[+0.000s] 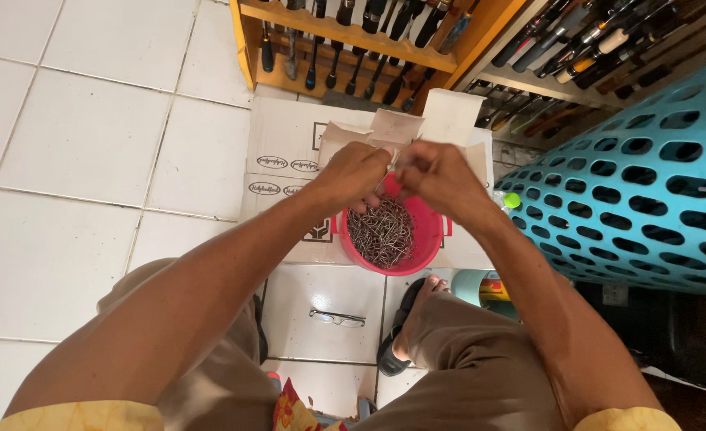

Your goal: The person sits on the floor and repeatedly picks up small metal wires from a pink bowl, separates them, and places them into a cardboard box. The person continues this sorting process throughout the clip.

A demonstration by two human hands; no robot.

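Held piece: a thin metal hook, pinched between both hands just above the bowl – too small to tell which way it points or how its long axis lies.
Left hand: fingers narrowed on the hook.
Right hand: fingertips closed on it too, likely to steady it.
Bowl: round pink plastic bowl heaped with small metal hooks, directly below – drops would fall back in.
Base: flattened white cardboard box on the tile floor.
Near: folded spectacles.
Right: turquoise perforated basket.
Far: wooden rack of rods.
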